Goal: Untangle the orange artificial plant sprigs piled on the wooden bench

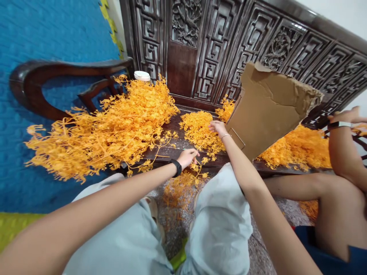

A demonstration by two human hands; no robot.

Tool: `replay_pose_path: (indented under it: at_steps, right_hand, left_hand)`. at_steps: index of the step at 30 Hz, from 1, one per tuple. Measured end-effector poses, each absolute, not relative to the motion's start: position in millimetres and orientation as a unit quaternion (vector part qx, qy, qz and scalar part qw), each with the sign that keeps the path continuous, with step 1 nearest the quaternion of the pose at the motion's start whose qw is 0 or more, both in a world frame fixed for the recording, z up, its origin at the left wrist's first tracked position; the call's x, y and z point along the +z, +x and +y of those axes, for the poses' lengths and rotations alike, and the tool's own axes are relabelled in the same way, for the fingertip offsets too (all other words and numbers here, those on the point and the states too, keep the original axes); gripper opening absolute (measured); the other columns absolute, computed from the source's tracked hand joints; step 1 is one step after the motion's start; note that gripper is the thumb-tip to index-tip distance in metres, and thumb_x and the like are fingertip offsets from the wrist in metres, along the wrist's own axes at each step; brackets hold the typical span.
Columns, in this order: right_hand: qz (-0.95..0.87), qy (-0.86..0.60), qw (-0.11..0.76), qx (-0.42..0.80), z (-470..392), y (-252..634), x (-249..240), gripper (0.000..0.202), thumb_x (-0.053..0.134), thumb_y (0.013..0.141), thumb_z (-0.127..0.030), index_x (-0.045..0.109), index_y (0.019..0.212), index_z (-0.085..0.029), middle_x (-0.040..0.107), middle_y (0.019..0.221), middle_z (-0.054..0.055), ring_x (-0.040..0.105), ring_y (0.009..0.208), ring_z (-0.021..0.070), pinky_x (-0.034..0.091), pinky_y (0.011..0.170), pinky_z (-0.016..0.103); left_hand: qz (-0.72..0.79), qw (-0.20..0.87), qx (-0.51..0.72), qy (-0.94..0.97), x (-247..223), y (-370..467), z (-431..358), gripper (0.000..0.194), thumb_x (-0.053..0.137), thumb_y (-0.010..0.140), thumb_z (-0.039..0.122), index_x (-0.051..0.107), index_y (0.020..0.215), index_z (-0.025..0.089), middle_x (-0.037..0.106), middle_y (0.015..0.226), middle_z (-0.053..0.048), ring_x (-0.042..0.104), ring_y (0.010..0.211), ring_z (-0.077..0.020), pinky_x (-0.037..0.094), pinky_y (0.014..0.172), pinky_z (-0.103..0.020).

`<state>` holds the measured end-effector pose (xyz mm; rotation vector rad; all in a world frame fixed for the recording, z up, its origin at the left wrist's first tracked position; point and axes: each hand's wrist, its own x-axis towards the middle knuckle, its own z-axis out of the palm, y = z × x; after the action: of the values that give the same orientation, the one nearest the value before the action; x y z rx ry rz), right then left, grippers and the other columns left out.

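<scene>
My left hand (pixel 188 157), with a black band at the wrist, has its fingers curled round the stem of a small orange plastic flower sprig (pixel 200 168) above my knees. Farther forward, my right hand (pixel 218 127) reaches to the edge of a middle pile of orange flower pieces (pixel 199 126); its fingertips touch the pile, and whether they pinch a piece is too small to tell. A larger heap of orange sprigs (pixel 114 130) spreads over the left of the dark wooden bench (pixel 183 144).
A cardboard sheet (pixel 263 107) leans upright at the right. Beyond it lies another orange pile (pixel 304 147). A person's bent knee and raised arm (pixel 344 152) are at the far right. A white container (pixel 142 75) stands behind the left heap. Orange pieces lie on the floor.
</scene>
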<state>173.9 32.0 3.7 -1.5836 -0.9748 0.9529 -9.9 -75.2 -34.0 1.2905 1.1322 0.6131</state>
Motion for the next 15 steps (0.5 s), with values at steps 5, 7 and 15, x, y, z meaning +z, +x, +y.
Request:
replay_pose_path:
  at_steps: [5,7,15]
  right_hand:
    - [-0.442,-0.641,0.436,0.451,29,176,3,0.013,0.055,0.078,-0.012,0.056,0.065,-0.009,0.059,0.051,0.002,0.055,0.044,0.0075,0.041,0.044,0.016]
    - [-0.481,-0.616,0.377,0.497,28,176,3,0.020,0.056,0.080,-0.019,0.058,0.063,-0.009,0.060,0.051,0.004,0.057,0.046,0.0090,0.044,0.046,0.017]
    - [-0.630,-0.466,0.147,0.604,12,159,15,0.042,0.058,0.073,-0.052,0.066,0.079,-0.012,0.067,0.077,0.007,0.062,0.070,0.0125,0.050,0.065,0.023]
  left_hand:
    - [0.498,0.588,0.339,0.540,-29,-19,-58,0.020,0.045,0.081,0.024,0.056,0.069,0.014,0.048,0.040,0.004,0.037,0.033,-0.0056,0.025,0.037,-0.017]
    - [0.500,0.582,0.365,0.527,-29,-23,-51,0.020,0.045,0.082,0.025,0.055,0.068,0.014,0.049,0.040,0.004,0.038,0.034,-0.0053,0.025,0.037,-0.016]
    - [0.491,0.588,0.424,0.483,-28,-24,-36,0.024,0.043,0.084,0.032,0.052,0.070,0.016,0.051,0.040,0.002,0.038,0.029,-0.0065,0.029,0.034,-0.018]
